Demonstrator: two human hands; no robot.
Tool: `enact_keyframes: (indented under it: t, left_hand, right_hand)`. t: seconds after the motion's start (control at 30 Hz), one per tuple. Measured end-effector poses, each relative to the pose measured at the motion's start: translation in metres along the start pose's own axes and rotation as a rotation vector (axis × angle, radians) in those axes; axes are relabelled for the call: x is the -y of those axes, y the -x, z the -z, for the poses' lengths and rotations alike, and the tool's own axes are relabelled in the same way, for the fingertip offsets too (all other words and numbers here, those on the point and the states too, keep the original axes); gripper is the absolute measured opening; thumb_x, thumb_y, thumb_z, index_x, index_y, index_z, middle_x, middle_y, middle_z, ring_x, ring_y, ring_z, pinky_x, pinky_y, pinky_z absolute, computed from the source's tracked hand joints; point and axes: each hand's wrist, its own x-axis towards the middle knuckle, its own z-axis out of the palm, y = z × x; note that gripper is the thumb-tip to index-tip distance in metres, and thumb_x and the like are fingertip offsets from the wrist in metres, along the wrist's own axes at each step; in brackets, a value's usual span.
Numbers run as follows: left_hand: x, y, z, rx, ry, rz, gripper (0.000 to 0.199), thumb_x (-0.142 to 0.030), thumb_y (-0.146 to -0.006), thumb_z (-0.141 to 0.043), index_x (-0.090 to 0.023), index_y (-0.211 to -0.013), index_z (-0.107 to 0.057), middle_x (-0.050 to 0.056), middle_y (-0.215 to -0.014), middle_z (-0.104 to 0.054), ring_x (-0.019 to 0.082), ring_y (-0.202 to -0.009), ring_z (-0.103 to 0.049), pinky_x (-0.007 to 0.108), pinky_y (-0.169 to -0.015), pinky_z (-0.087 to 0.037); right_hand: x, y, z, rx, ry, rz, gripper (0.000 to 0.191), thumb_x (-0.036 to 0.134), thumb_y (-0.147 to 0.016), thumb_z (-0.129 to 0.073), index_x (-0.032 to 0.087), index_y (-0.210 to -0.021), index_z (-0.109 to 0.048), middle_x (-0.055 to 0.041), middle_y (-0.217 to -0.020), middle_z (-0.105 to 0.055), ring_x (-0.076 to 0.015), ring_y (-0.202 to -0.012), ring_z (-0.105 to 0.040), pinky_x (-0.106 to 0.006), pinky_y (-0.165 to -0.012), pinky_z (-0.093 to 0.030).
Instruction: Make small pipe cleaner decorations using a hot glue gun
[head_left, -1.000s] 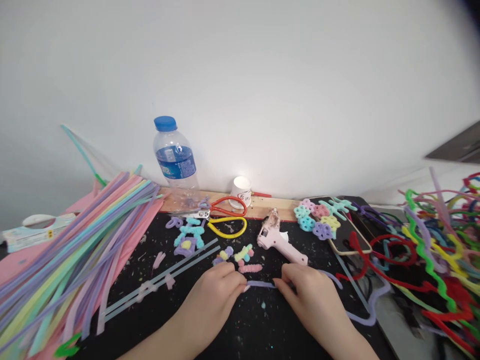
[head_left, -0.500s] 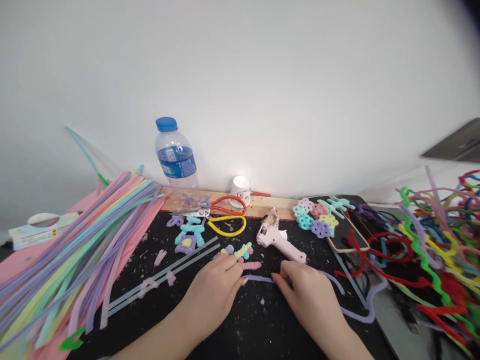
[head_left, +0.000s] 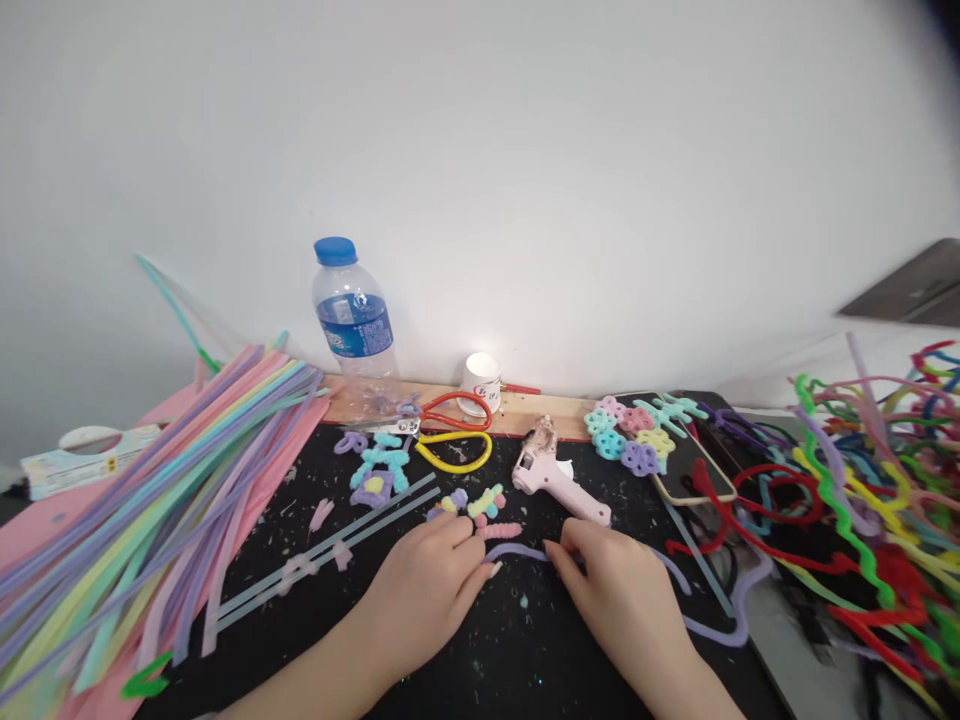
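A light purple pipe cleaner point(head_left: 517, 550) runs between my two hands, low over the black mat. My left hand point(head_left: 439, 575) is closed on its left end. Fingertips of my right hand point(head_left: 600, 570) pinch it farther right, and more purple stem shows beyond that hand. Just above my left fingers lie a pink coiled piece point(head_left: 501, 531) and a small multicoloured piece point(head_left: 486, 501). The pink glue gun point(head_left: 559, 475) rests above my right hand, its handle end close to my knuckles.
Scissors point(head_left: 450, 445), a clear bottle point(head_left: 355, 320) and a paper cup point(head_left: 481, 380) stand or lie at the back. Pastel stems point(head_left: 172, 500) fill the left; tangled bright stems point(head_left: 885, 500) fill the right. Fuzzy flowers point(head_left: 630, 435) partly cover a phone point(head_left: 697, 465).
The purple stretch between my hands now bows slightly upward near my left hand. My left thumb has shifted a little right and down. The right hand has barely moved.
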Motion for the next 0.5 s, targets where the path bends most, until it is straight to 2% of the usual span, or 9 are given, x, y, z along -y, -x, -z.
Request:
enact_keyframes:
  t: [0.17,0.3,0.4,0.5]
  left_hand:
    - [0.0,0.002,0.003,-0.031,0.065,-0.032,0.024,-0.022,-0.09,-0.042,-0.019,-0.071,-0.055,0.002,-0.076,-0.055,0.016,-0.071,-0.052,0.028,-0.069,-0.043]
    - [-0.003,0.004,0.007,-0.045,0.182,-0.059,0.023,-0.021,-0.09,-0.044,-0.018,-0.069,-0.054,0.002,-0.073,-0.053,0.015,-0.068,-0.05,0.027,-0.068,-0.042]
    - [-0.005,0.004,0.011,-0.074,0.36,0.001,0.023,-0.019,-0.088,-0.047,-0.017,-0.067,-0.053,0.001,-0.07,-0.05,0.013,-0.066,-0.049,0.025,-0.066,-0.041]
    - [-0.006,0.002,0.01,-0.116,0.598,0.14,0.02,-0.019,-0.084,-0.054,-0.017,-0.064,-0.052,0.0,-0.067,-0.049,0.013,-0.066,-0.049,0.024,-0.063,-0.041]
  right_hand:
    - [0.004,0.002,0.005,-0.052,-0.248,0.078,0.013,0.021,-0.087,-0.049,0.021,-0.081,-0.061,-0.0025,-0.075,-0.066,-0.019,-0.068,-0.062,-0.028,-0.061,-0.042]
    - [0.009,0.005,0.005,-0.055,-0.438,0.193,0.008,0.019,-0.084,-0.056,0.021,-0.088,-0.062,-0.0034,-0.083,-0.066,-0.0208,-0.079,-0.059,-0.032,-0.072,-0.044]
    - [0.013,0.007,0.004,0.002,-0.545,0.291,0.013,0.012,-0.084,-0.053,0.021,-0.084,-0.062,-0.0023,-0.081,-0.064,-0.0187,-0.079,-0.058,-0.029,-0.072,-0.045]
    - [0.016,0.01,0.001,0.043,-0.62,0.282,0.017,0.01,-0.085,-0.05,0.021,-0.081,-0.062,-0.0016,-0.077,-0.064,-0.0162,-0.074,-0.059,-0.025,-0.067,-0.045]
